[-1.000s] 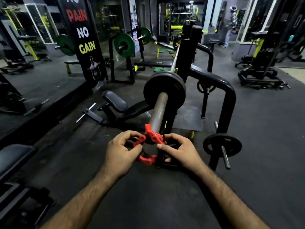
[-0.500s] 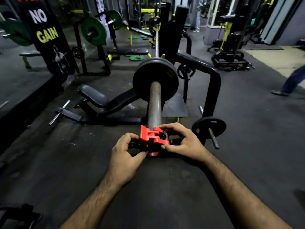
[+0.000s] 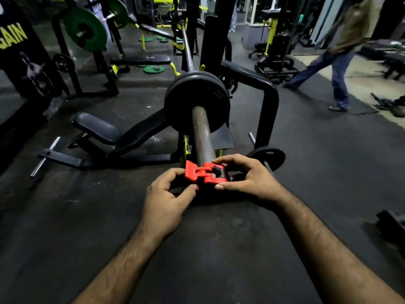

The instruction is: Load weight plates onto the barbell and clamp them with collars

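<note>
The red collar now sits on the near end of the barbell sleeve, its lever folded flatter than 1 second ago — likely closing. The left hand pinches its left side, the right hand grips the right. The black plates sit well up the sleeve — the collar's bore is hidden.

Barbell near end hidden behind red collar; walking person blurred, head cropped.
</note>
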